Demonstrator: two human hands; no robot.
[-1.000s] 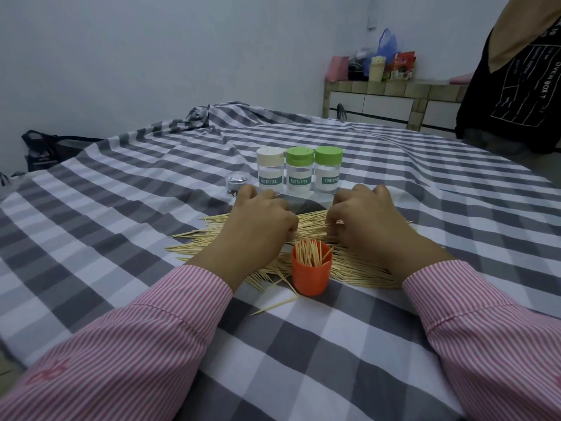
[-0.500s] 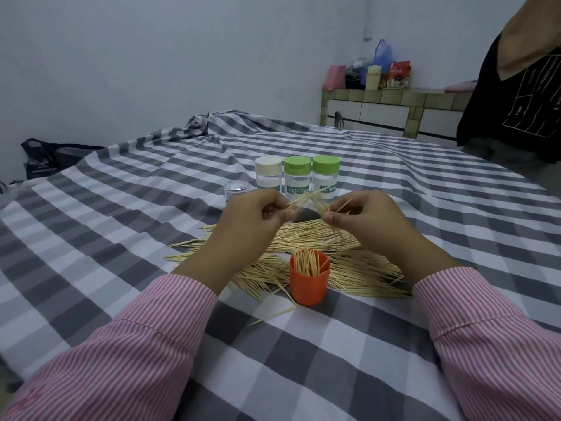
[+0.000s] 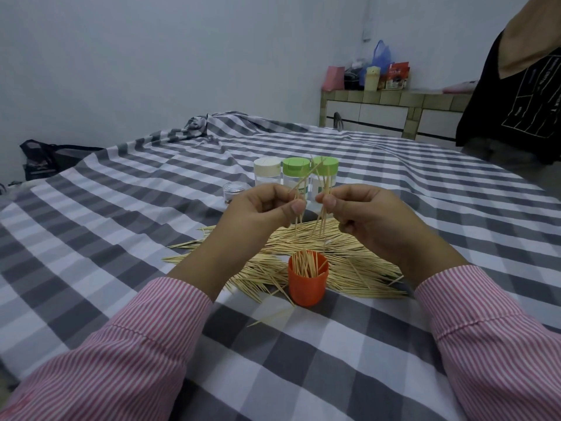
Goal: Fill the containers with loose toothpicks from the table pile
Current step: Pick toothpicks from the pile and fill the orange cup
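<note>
A wide pile of loose toothpicks (image 3: 343, 262) lies on the checked tablecloth (image 3: 151, 208). In front of it stands an open orange cup (image 3: 307, 285) partly filled with upright toothpicks. Above the pile, my left hand (image 3: 258, 208) pinches a few toothpicks between thumb and fingers. Close beside it, my right hand (image 3: 364, 214) pinches a small bunch (image 3: 323, 205) that hangs almost upright. Behind the hands stand three closed toothpick jars: one with a cream lid (image 3: 267, 170) and two with green lids (image 3: 296, 168) (image 3: 329, 167).
A small clear lid or jar (image 3: 233, 191) sits left of the jars. One stray toothpick (image 3: 270, 319) lies near the cup. Another person in a black shirt (image 3: 516, 95) stands at the table's far right. A tiled counter (image 3: 394, 107) with bags is behind.
Both hands have risen from the pile with toothpicks pinched in them. The toothpicks have turned from lying crosswise to nearly upright between the hands.
</note>
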